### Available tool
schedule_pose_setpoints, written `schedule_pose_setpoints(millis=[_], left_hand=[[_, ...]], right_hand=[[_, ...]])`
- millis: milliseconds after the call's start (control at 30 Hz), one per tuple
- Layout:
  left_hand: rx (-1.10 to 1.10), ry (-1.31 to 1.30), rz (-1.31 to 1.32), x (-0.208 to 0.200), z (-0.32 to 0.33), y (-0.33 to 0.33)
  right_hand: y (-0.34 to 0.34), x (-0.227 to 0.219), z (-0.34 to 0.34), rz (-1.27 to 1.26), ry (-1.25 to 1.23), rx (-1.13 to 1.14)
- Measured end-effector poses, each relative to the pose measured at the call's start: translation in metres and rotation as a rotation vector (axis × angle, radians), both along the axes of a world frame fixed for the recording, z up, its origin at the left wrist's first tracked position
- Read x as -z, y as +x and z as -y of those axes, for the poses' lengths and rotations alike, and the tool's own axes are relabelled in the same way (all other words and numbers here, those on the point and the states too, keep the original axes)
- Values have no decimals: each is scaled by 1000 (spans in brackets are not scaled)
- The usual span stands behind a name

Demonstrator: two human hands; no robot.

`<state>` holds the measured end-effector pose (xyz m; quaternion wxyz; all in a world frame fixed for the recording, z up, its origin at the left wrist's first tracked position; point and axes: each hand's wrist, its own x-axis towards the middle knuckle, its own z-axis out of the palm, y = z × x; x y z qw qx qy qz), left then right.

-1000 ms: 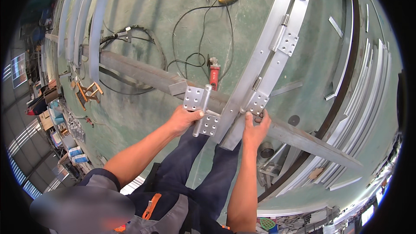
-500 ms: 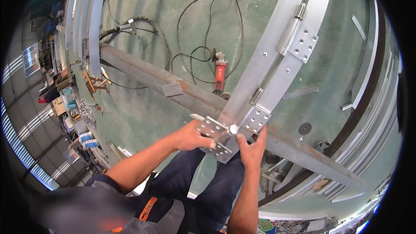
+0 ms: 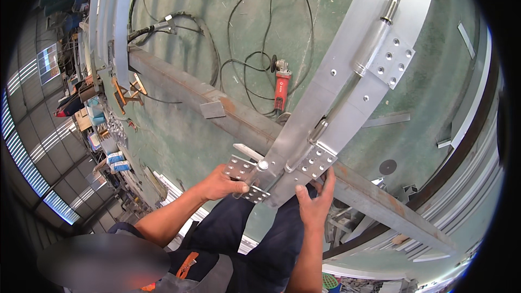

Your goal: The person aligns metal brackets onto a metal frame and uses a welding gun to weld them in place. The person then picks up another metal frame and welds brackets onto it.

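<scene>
My left hand [image 3: 221,184] is closed on a loose hinge half [image 3: 239,167] with drilled silver plates and a round pin end, thumb pressed on its edge. That piece is held just left of the end of a long metal channel [image 3: 339,59], whose fixed hinge plate [image 3: 319,161] and barrel are at the near end. My right hand [image 3: 316,201] is at the channel's near right edge, thumb and fingers spread, fingertips against the hinge plate's edge and partly hidden. Farther up the channel sits a second hinge [image 3: 392,61] with a drilled plate.
A rusty steel beam [image 3: 184,84] runs crosswise beneath the channel, carrying a small metal plate [image 3: 212,109]. A red angle grinder [image 3: 281,89] and its looping cable lie on the green floor. Long metal profiles [image 3: 461,206] are stacked at right; wooden trestles [image 3: 124,97] stand left.
My left hand has moved left with the hinge half, away from the fixed barrel, leaving a gap. My right thumb has come off the pin end. The view has shifted slightly.
</scene>
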<state>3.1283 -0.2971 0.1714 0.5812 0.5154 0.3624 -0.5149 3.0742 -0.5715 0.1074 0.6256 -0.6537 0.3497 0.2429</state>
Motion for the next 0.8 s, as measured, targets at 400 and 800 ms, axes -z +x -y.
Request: schedule_pose_setpoints(millis=[400, 800], left_hand=[[262, -77, 209, -67, 12, -37], [1098, -262, 598, -185, 20, -75]], right_hand=[[-79, -91, 18, -21, -126, 143], [-323, -223, -138, -152, -252, 257]])
